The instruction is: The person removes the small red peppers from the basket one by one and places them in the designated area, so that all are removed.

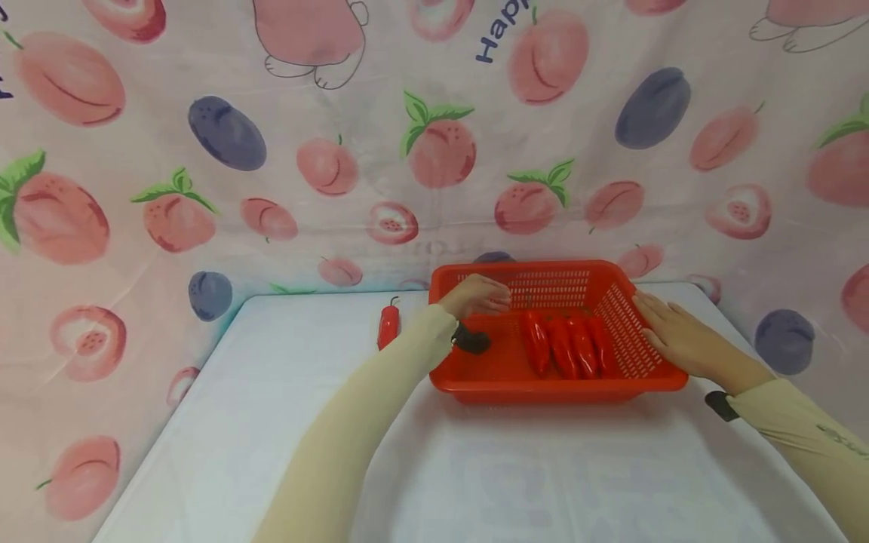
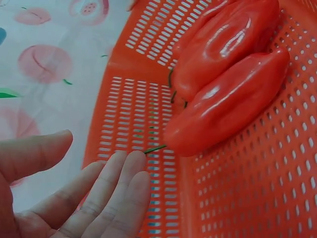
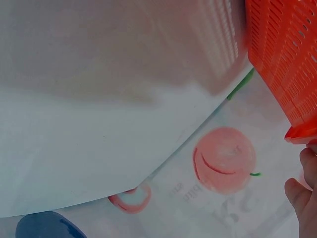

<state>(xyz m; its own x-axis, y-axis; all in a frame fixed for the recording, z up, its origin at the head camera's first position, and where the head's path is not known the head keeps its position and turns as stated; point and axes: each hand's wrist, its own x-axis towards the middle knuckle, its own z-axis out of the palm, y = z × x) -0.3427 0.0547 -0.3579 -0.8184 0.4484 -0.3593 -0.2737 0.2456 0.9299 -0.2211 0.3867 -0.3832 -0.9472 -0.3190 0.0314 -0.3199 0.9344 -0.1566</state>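
A red plastic basket [image 1: 570,387] with slotted walls stands toward the back of the table. Several glossy red chili peppers [image 1: 536,343] lie side by side in its right half. My left hand [image 1: 477,296] hovers inside the basket's left part, holding nothing. In the left wrist view its extended fingers [image 2: 137,191] come close to the green stem of the nearest pepper [image 2: 228,106]; whether they touch it, I cannot tell. My right hand [image 1: 679,339] rests with straight fingers against the basket's right rim, and only some fingers [image 3: 299,191] appear in the right wrist view.
Another red pepper [image 1: 389,324] lies on the white table [image 1: 271,392] left of the basket, partly behind my left forearm. A fruit-print cloth [image 1: 380,166] hangs directly behind the table. Dark wrist devices [image 1: 471,339] sit at both cuffs.
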